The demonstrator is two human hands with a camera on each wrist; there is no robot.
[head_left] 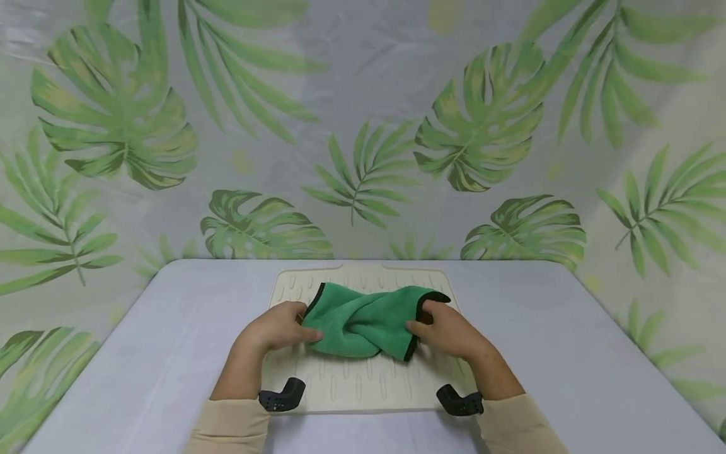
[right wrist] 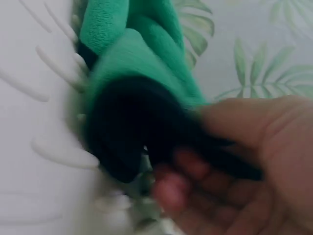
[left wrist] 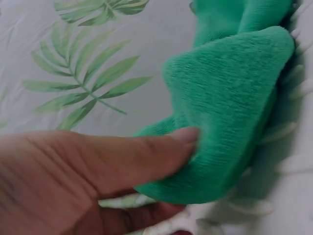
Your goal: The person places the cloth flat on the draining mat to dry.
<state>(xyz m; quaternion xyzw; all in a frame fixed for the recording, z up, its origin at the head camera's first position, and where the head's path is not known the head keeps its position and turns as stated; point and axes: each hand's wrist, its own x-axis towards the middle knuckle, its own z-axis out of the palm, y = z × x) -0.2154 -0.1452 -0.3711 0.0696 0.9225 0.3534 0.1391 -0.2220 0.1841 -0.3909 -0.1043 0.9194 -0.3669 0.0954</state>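
A green cloth (head_left: 363, 321) with black edging lies twisted and bunched over a cream ridged mat (head_left: 357, 391). At its left end my left hand (head_left: 286, 326) pinches the fabric, thumb on top and fingers beneath; the left wrist view shows the thumb pressed on the green pile (left wrist: 225, 98). The right end of the cloth is held by my right hand (head_left: 450, 328), thumb over the black edge and fingers underneath. In the right wrist view that dark border (right wrist: 132, 122) folds near the blurred fingers of the right hand (right wrist: 234, 161). The cloth's underside is hidden.
The mat rests on a white-covered table (head_left: 527, 328). Behind the table hangs a curtain (head_left: 363, 94) printed with green leaves. A black wrist device (head_left: 283, 396) sits at the left wrist, and another black device (head_left: 459, 402) at the right.
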